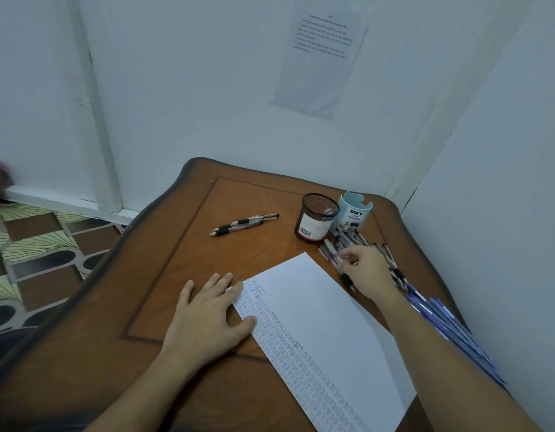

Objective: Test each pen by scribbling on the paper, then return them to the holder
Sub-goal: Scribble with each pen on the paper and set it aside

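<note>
Paper (326,313) edge sits under my left hand (207,310), fingers flat and spread. My right hand (368,272) curls into the pens (348,240) beside the holder (315,224); I cannot tell its grip.

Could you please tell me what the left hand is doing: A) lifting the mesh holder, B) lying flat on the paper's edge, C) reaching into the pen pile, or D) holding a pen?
B: the left hand lies flat, fingers straight, on the scribbled edge of the paper.

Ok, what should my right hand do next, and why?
Probably lift one pen from the pile and bring it to the paper: the right hand is over the pile, the left hand lies flat on the paper, steadying it.
</note>
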